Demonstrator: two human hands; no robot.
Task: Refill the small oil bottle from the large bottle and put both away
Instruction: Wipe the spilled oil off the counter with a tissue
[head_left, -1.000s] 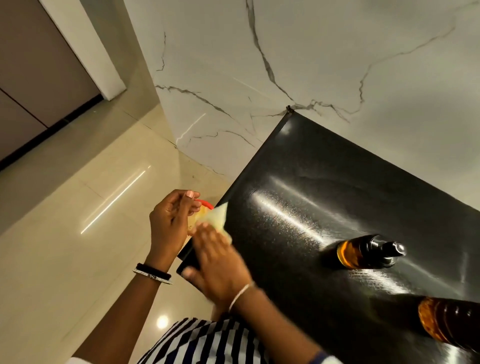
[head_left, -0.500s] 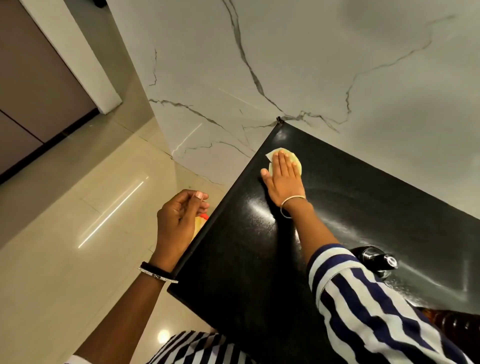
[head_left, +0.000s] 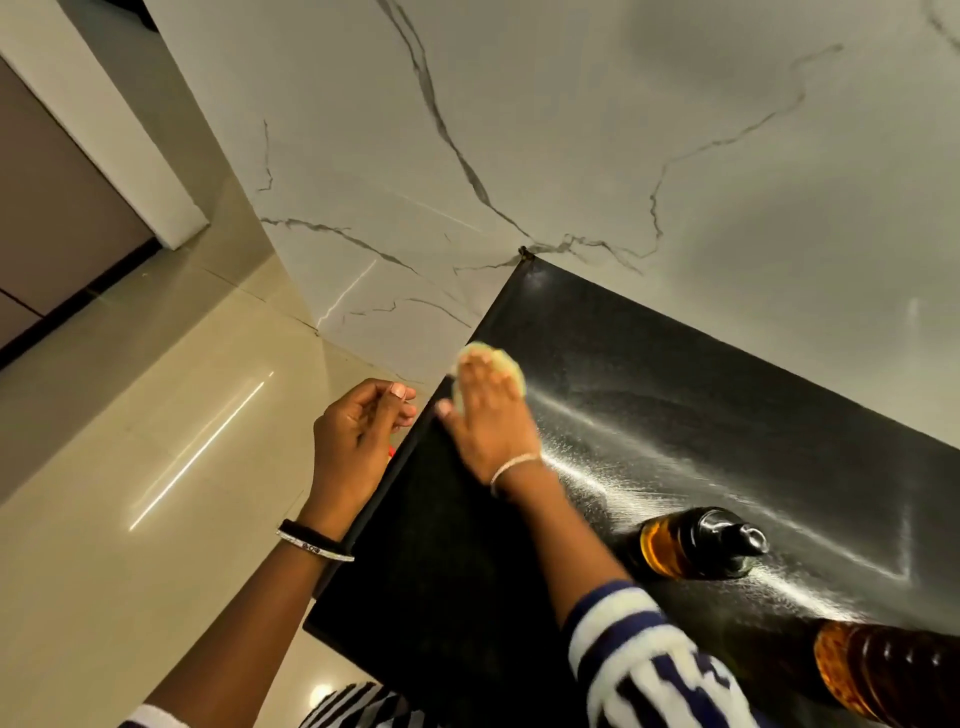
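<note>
- Small oil bottle (head_left: 696, 543) on the black tabletop (head_left: 675, 374), large bottle (head_left: 893, 675) near it.
- Right hand (head_left: 488, 415): grip flat, pressing yellow cloth (head_left: 501, 359) at the tabletop's left edge.
- Left hand (head_left: 358, 441) curled beyond that edge; I can't tell its hold.

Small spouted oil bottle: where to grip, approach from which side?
Wrap the small oil bottle round its amber body, below the tapering black spout, probably from the left. It stands upright, and the large bottle crowds its near right.
</note>
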